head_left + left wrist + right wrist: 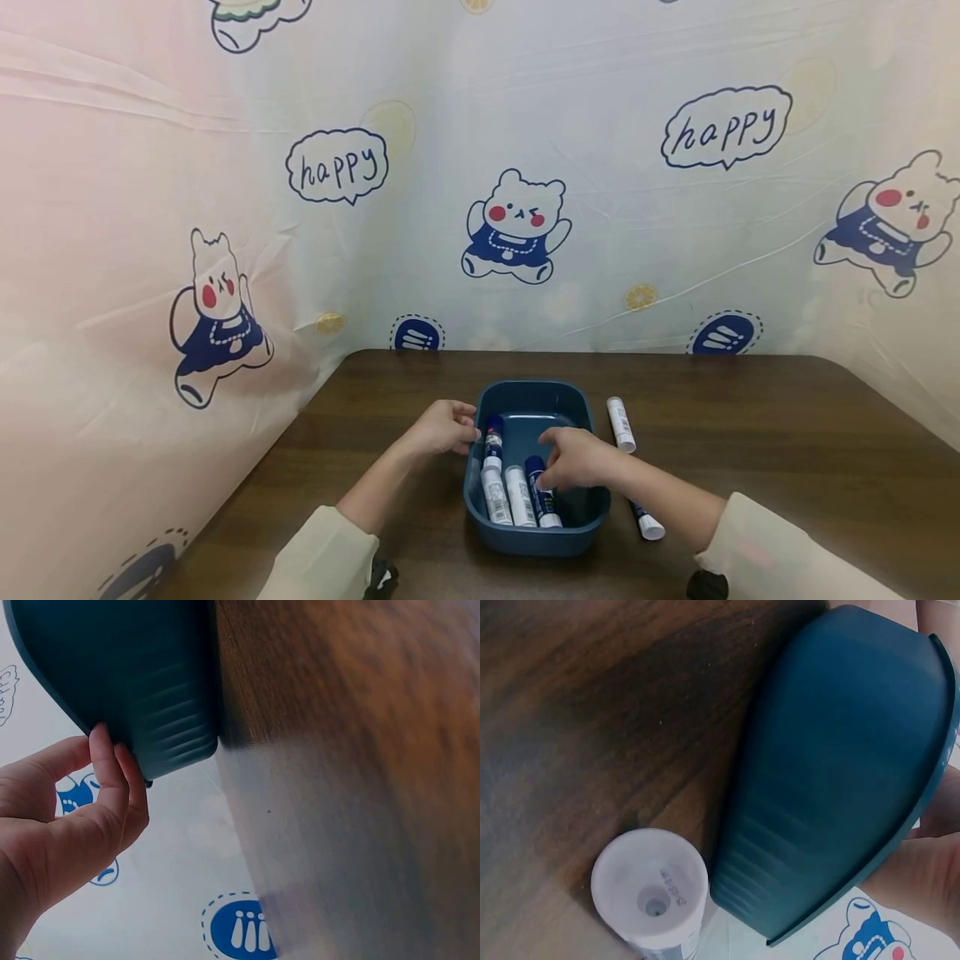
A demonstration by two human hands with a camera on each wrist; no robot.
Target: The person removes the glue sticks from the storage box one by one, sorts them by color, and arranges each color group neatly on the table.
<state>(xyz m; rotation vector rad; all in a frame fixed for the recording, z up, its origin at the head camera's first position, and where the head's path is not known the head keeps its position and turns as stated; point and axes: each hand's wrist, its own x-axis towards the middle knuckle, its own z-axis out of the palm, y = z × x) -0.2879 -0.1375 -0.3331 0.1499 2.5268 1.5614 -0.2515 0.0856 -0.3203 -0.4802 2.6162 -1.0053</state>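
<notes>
A dark blue plastic bin (536,542) stands on the table, with several glue sticks inside. My left hand (442,427) pinches the bin's left rim; in the left wrist view its fingertips (101,739) meet the rim near a corner. Over the bin's right half is my right hand (577,458), index finger and thumb apart, beside a blue glue stick (542,496). Two white glue sticks (519,497) (496,497) lie left of that one. Another blue glue stick (492,442) rests along the left wall. The right fingertips are partly hidden behind the bin in the right wrist view.
Right of the bin, a white glue stick (621,425) lies on the brown table (405,533). A dark blue and white one (648,523) lies nearer, partly under my right forearm. Behind the table hangs a printed cloth (600,208) with cartoon bears.
</notes>
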